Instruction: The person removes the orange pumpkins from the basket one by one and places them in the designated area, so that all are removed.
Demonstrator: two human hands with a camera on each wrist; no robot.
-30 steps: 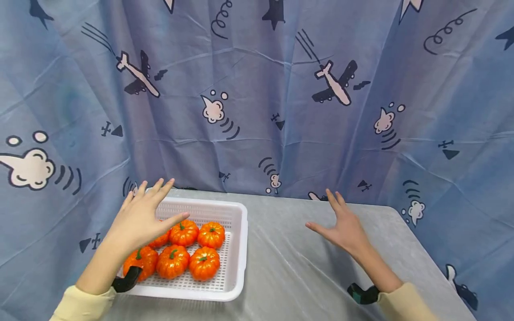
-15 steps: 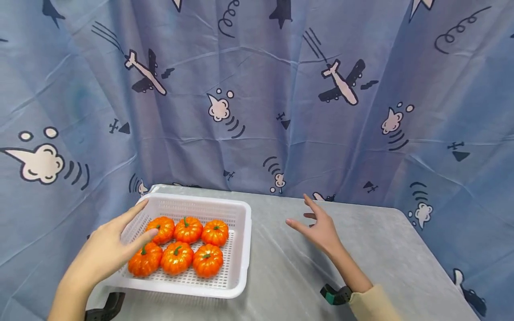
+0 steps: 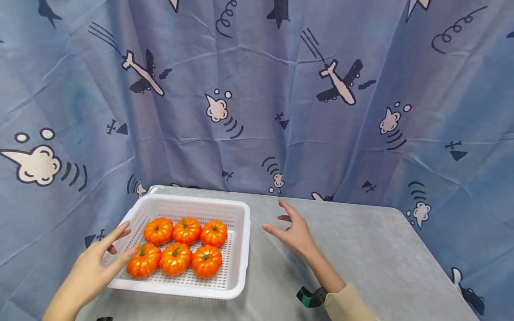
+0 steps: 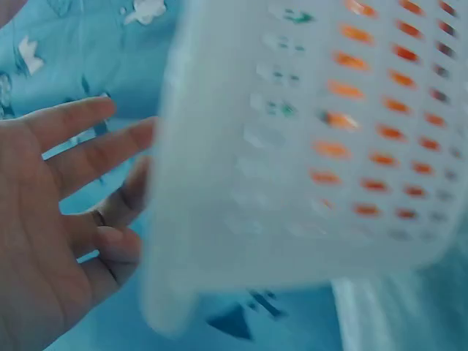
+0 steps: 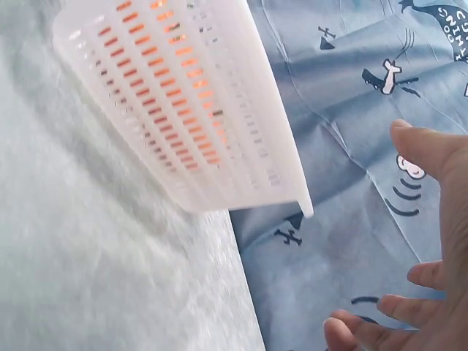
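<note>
While the white perforated plastic basket [image 3: 237,249] sits at the lower left of the head view holding six small orange pumpkins [image 3: 175,258], my left hand [image 3: 94,272] spreads open-fingered at its left rim, and my right hand [image 3: 293,232], fingers apart, hovers just right of it over the grey table [image 3: 361,249].

Blue curtain [image 3: 257,89] with plane and cloud prints hangs behind and beside grey cloth-covered surface [image 3: 361,249]; soft even light.
</note>
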